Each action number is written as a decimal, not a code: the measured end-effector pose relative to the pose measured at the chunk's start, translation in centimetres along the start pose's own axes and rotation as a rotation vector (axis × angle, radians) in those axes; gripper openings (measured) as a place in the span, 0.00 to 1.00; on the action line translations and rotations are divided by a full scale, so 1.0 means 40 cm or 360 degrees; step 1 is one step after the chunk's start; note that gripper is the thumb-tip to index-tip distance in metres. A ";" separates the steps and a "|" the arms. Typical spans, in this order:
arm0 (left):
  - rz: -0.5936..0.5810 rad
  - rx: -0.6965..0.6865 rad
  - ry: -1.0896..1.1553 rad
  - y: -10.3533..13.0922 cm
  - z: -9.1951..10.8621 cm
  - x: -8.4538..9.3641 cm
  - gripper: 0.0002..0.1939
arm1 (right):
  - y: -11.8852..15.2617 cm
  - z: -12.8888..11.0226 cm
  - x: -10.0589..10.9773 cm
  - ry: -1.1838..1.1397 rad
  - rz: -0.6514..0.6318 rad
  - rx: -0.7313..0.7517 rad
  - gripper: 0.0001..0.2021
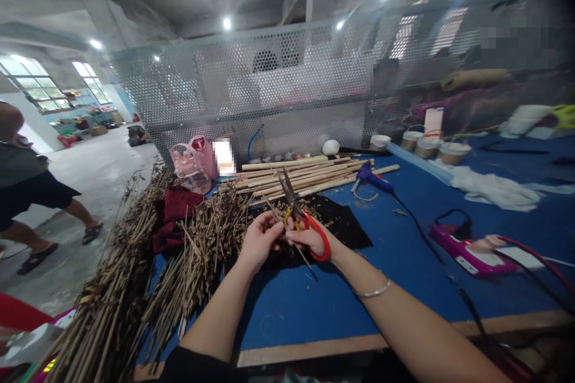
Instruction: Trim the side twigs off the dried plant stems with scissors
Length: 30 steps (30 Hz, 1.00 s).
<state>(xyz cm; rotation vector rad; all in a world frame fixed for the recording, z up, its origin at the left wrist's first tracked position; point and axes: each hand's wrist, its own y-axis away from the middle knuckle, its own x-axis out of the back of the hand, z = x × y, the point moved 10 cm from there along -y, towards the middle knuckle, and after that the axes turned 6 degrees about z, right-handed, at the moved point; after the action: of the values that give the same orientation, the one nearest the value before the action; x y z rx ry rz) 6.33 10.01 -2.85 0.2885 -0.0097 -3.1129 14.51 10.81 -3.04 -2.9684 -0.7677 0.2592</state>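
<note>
My right hand (312, 236) is closed round a pair of scissors (323, 245) with red handles, blades pointing up and away. Beside it, my left hand (260, 242) pinches a thin dried stem (303, 255) that slants between the two hands. Both hands are over a black cloth (348, 224) littered with small dry bits. A pile of dried plant stems (202, 245) with shrivelled tops lies just left of my left hand. Beyond the hands, several pale wooden sticks (265, 176) lie across the blue table (309, 317).
A blue glue gun (371, 176) trails a cord towards a magenta power strip (471, 251). Pink bottle (191, 170), white tubs (453, 151) and crumpled white plastic (494, 182) stand or lie farther back. A perforated metal screen (269, 96) rises behind. At far left a person (36, 185) walks.
</note>
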 end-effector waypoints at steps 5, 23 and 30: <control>-0.0023 0.0027 0.0015 0.005 -0.004 -0.011 0.18 | -0.008 0.009 0.035 0.0047 0.0138 -0.0030 0.17; 0.0521 0.0172 0.0003 -0.022 -0.041 0.110 0.14 | 0.013 -0.040 0.014 -0.0368 -0.0136 -0.0088 0.09; 0.0724 -0.0038 -0.0523 -0.017 0.000 0.160 0.10 | 0.018 -0.051 0.051 -0.0285 -0.0044 -0.0119 0.08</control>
<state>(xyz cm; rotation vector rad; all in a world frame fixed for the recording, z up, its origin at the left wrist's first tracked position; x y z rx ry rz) 0.01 10.60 -4.02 -0.2021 -0.0368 -2.6663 16.97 11.15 -1.40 -3.0321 -0.8538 0.5115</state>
